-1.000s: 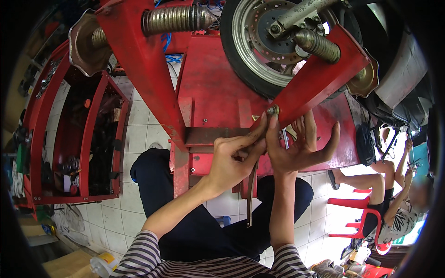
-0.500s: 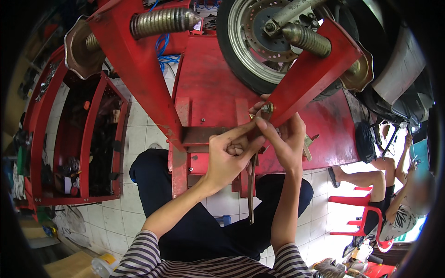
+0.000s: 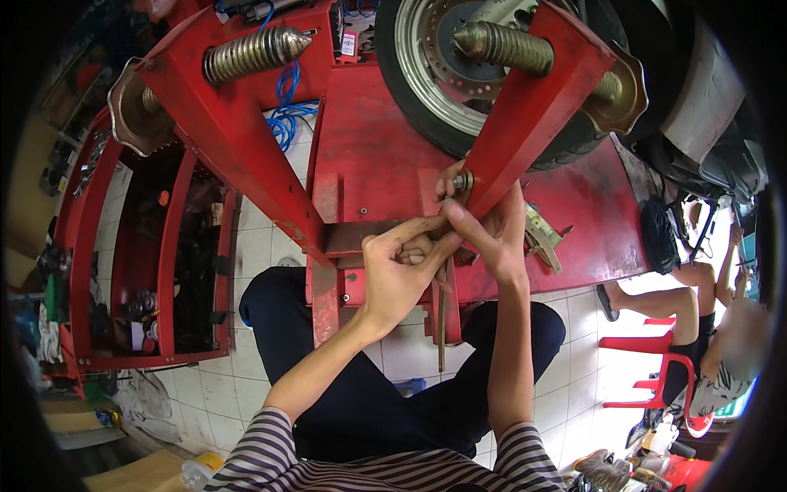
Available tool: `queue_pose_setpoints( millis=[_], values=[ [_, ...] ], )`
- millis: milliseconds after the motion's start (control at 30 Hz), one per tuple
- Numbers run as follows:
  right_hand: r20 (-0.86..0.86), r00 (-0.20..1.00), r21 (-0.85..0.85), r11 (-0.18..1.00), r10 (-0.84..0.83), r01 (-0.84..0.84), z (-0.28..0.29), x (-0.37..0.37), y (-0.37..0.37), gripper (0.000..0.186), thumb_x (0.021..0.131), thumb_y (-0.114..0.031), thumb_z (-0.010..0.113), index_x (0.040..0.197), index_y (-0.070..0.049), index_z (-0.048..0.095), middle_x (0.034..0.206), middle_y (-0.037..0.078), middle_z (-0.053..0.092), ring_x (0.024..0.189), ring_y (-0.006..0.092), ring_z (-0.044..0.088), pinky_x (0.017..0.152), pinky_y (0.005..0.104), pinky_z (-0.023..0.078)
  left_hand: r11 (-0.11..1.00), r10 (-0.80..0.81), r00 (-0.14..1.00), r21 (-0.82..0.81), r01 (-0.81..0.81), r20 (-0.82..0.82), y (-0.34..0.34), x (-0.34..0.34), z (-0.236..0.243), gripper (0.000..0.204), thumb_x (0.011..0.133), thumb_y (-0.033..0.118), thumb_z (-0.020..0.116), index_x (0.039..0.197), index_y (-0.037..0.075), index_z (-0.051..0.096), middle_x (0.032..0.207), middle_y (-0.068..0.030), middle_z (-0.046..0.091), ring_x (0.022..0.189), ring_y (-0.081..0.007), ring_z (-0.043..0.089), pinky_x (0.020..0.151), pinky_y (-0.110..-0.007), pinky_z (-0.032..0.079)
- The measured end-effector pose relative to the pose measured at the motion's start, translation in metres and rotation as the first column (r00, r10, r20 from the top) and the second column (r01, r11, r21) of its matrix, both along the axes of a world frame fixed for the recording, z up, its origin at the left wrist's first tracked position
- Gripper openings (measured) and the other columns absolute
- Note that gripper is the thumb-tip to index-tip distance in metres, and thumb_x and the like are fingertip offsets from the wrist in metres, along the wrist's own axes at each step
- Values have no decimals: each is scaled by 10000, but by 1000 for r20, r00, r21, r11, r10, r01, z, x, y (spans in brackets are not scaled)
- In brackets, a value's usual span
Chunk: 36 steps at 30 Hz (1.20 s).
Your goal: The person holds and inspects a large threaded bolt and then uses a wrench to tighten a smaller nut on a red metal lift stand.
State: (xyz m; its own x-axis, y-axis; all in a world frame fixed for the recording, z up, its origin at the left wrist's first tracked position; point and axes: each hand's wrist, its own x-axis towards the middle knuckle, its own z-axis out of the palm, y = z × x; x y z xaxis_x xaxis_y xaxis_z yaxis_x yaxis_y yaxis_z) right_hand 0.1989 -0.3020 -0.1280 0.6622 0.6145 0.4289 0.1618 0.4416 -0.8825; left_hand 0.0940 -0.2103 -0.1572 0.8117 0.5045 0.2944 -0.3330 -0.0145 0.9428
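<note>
Both hands meet at the lower end of the right red clamp arm. The fingers of my left hand are curled, its thumb and index tip pinched together; whatever lies in the pinch is hidden. My right hand reaches round the foot of the arm, its thumb pressed near the left index tip and other fingertips showing beside a bolt with a nut. A thin metal strip hangs below the joined fingers, its top end covered, so which hand grips it I cannot tell.
A left clamp arm with a thick pointed screw rises opposite. Beyond stands a wheel on the red lift platform. A metal bracket lies right. A red tool cart stands left; a person sits on a red chair.
The view has shifted slightly. The metal strip shows narrower and shorter below my hands, turned more edge-on. My fingers keep nearly the same pinch beside the bolt.
</note>
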Motion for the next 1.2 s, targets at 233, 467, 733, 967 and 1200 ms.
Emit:
queue_pose_setpoints(
  millis=[233, 467, 733, 967, 1200],
  values=[
    [18, 1000, -88, 996, 5, -4, 2, -4, -4, 502, 900, -33, 685, 1323, -24, 415, 1051, 54, 534, 990, 122, 536, 898, 294, 452, 812, 231, 968, 528, -248, 100, 4, -1, 1, 212, 871, 76, 744, 1075, 31, 712, 574, -86, 627, 476, -118, 625, 452, -265, 439],
    [125, 992, -85, 996, -15, 26, 4, -1, -3, 468, 905, -94, 688, 1303, -10, 455, 1048, 65, 546, 975, 134, 540, 881, 303, 460, 866, 175, 984, 472, -165, 24, 9, -1, 8, 217, 854, 47, 740, 1069, 21, 720, 631, -119, 671, 523, -171, 673, 499, -286, 475],
    [167, 985, -114, 992, -34, 53, -2, 1, -5, 449, 887, -118, 708, 1269, -4, 501, 1074, 93, 593, 979, 148, 581, 890, 323, 473, 956, 93, 996, 280, -91, 5, 19, 2, 17, 127, 949, 63, 658, 1029, -29, 694, 735, -74, 689, 598, -93, 667, 508, -223, 470],
    [225, 968, -124, 982, -112, 142, 5, 3, -8, 471, 854, -156, 751, 1252, -15, 541, 1155, 79, 596, 1037, 174, 597, 938, 340, 473, 842, 12, 999, 540, 14, -44, 42, 12, 63, 217, 1024, 179, 526, 957, -20, 582, 796, -144, 590, 719, -286, 616, 630, -375, 459],
    [225, 970, -152, 980, -89, 125, 7, 5, -9, 510, 822, -183, 782, 1255, -32, 558, 1179, 78, 560, 1095, 219, 592, 962, 379, 479, 745, -30, 999, 667, 1, 33, 44, 21, 66, 116, 982, 82, 547, 1007, -29, 573, 893, -133, 562, 750, -264, 603, 622, -337, 461]
  ],
)
